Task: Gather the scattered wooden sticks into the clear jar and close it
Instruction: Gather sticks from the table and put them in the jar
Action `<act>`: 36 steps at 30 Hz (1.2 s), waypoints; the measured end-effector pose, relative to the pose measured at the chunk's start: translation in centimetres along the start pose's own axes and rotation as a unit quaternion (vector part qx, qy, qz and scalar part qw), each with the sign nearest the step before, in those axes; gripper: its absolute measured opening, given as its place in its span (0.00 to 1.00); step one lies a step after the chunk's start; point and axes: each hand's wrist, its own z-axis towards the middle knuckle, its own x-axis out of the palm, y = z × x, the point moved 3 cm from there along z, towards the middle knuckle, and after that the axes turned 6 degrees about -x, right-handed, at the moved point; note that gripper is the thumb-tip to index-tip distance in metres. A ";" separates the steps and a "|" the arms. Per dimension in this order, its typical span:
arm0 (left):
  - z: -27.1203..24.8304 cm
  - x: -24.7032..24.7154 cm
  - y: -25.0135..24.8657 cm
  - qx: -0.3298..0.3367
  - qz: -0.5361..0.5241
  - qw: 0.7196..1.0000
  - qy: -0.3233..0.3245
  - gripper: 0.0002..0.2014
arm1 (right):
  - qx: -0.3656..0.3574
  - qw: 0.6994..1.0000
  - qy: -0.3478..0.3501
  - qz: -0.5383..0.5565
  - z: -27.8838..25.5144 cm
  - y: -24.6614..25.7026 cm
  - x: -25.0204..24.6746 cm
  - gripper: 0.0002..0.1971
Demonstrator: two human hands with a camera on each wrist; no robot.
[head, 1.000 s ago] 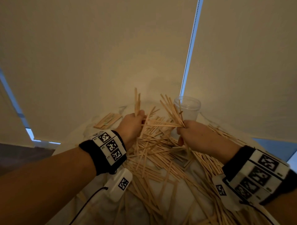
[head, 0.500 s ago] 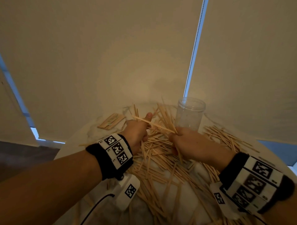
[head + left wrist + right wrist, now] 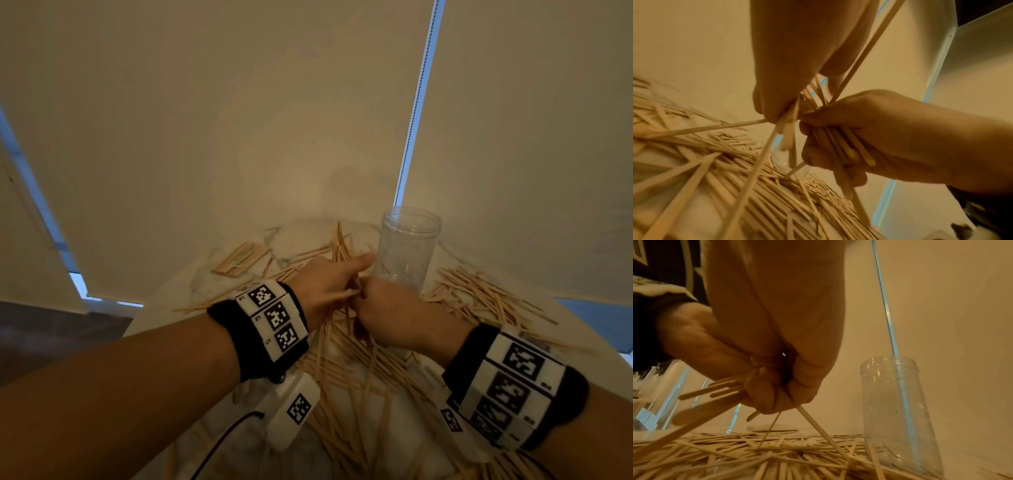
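Thin wooden sticks (image 3: 363, 370) lie scattered in a heap across the white round table (image 3: 298, 236). The clear jar (image 3: 407, 250) stands upright and lidless at the back right, seemingly empty, also in the right wrist view (image 3: 896, 410). My right hand (image 3: 383, 305) grips a bundle of sticks (image 3: 840, 144) in its curled fingers, just in front of the jar. My left hand (image 3: 329, 284) meets it from the left and pinches sticks of the same bundle (image 3: 339, 246), whose tips rise beside the jar. No lid shows clearly.
A flat, tidy stack of sticks (image 3: 239, 257) lies at the back left of the table. More loose sticks (image 3: 479, 291) spread to the right of the jar. Beige roller blinds (image 3: 239, 120) hang close behind the table; its edge curves off at left.
The hands have come together: my left hand moved right to meet the right. The splayed sticks they held apart now form one bundle, lower and next to the jar.
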 end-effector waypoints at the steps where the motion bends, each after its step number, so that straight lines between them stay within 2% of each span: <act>1: 0.4 -0.4 -0.1 -0.004 0.044 0.998 -0.042 0.20 | -0.012 1.000 0.005 0.018 -0.1 0.2 0.0 0.13; 2: 0.6 -0.7 -0.2 -0.006 0.063 0.995 -0.073 0.16 | -0.031 0.999 0.008 0.040 -0.1 0.2 0.2 0.12; 4: 1.2 -0.8 -0.1 -0.009 0.035 0.995 -0.092 0.13 | -0.038 0.997 0.004 0.069 -0.5 0.4 0.1 0.10; 9: 2.3 -1.9 -0.3 0.012 -0.021 0.988 -0.152 0.15 | -0.029 0.996 -0.013 0.079 -1.7 -0.4 -0.1 0.13; 11: 2.3 -2.5 -0.6 0.017 -0.094 0.983 -0.156 0.15 | -0.031 0.995 -0.026 0.087 -2.1 -1.2 -0.7 0.13; 13: 1.9 -2.7 -0.9 0.037 -0.170 0.975 -0.139 0.14 | -0.014 0.993 -0.053 0.102 -2.2 -2.1 -1.5 0.13; 16: 1.9 -2.6 -0.9 0.068 -0.172 0.974 -0.127 0.15 | -0.010 0.982 -0.096 0.160 -2.3 -2.7 -2.6 0.12; 19: 1.6 -1.6 -0.4 0.062 -0.165 0.979 -0.101 0.15 | -0.054 0.976 -0.148 0.149 -2.7 -1.9 -3.5 0.09; 21: 1.1 -0.8 -0.3 0.058 -0.157 0.984 -0.067 0.18 | -0.099 0.970 -0.185 0.127 -2.7 -0.8 -3.7 0.07; 23: 0.7 0.1 -0.3 0.049 -0.144 0.988 0.000 0.26 | -0.149 0.962 -0.193 0.124 -2.5 0.3 -3.5 0.08; 24: 0.4 0.5 -0.4 0.041 -0.128 0.990 0.036 0.26 | -0.170 0.961 -0.180 0.124 -2.3 0.8 -3.1 0.08; 26: -0.3 0.8 -0.8 0.024 -0.109 0.991 0.072 0.15 | -0.192 0.963 -0.159 0.103 -2.0 1.2 -2.5 0.11; 27: -0.5 0.6 -1.0 0.019 -0.108 0.992 0.061 0.08 | -0.194 0.964 -0.155 0.094 -2.1 1.3 -2.4 0.12; 29: -0.3 -0.2 -1.2 0.023 -0.101 0.995 -0.003 0.02 | -0.200 0.963 -0.156 0.092 -2.3 1.6 -2.2 0.12; 33: 0.3 -1.9 -1.7 0.033 -0.156 0.982 -0.100 0.11 | -0.172 0.959 -0.223 0.034 -3.4 2.2 -2.1 0.17; 34: 0.2 -2.2 -2.0 0.032 -0.191 0.975 -0.108 0.12 | -0.140 0.966 -0.218 0.027 -3.5 2.1 -1.9 0.21; 35: 0.1 -2.5 -2.3 0.033 -0.227 0.967 -0.107 0.12 | -0.098 0.979 -0.179 0.031 -3.5 1.9 -1.7 0.26; 36: -0.1 -2.6 -2.6 0.034 -0.262 0.960 -0.096 0.13 | -0.053 0.992 -0.107 0.046 -3.4 1.7 -1.2 0.32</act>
